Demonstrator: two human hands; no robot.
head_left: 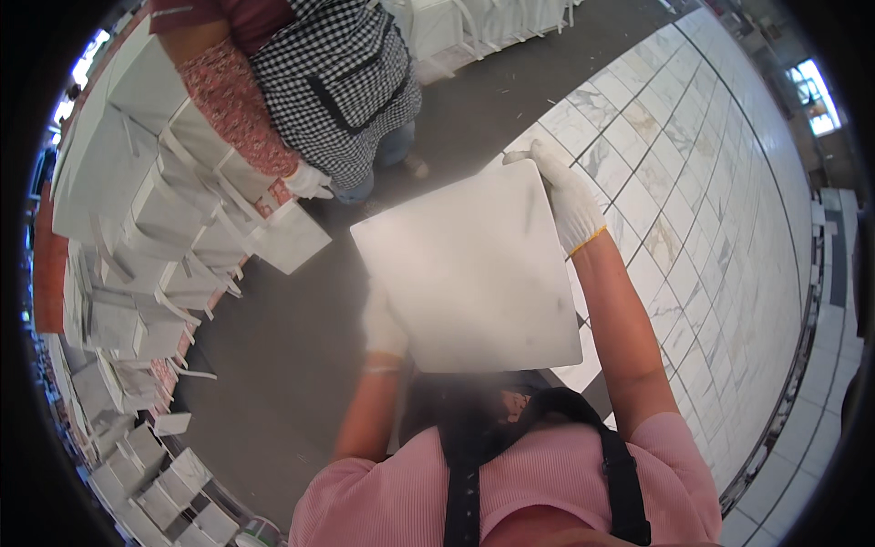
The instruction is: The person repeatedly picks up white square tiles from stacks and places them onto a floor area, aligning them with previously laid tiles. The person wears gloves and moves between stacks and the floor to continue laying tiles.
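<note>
Item: one square white tile (pixel 474 273), faintly grey-marked; I am holding it up before my torso, its broad face showing and its edges sitting at a slight tilt.

Right hand (pixel 567 196), white glove, yellow cuff: closing about the tile's upper right corner and side edge.

Left hand (pixel 383 319), white glove, blurring: bearing on the left edge; its fingers are hiding, so I cannot tell how far they are closing.

Step, as I am judging it: handling a single tile in the air. The next move seems to be calling for level, two-handed support and care for the corners.

Right side: marbled tiles (pixel 693 173) lying in gridded rows.

Left side: stacked tiles (pixel 150 205) standing with pale strips among them.

Ahead: a co-worker in a checked apron (pixel 333 82), whose gloved hand (pixel 308 180) is hanging near another tile (pixel 290 239).

Below: grey floor (pixel 273 365).
</note>
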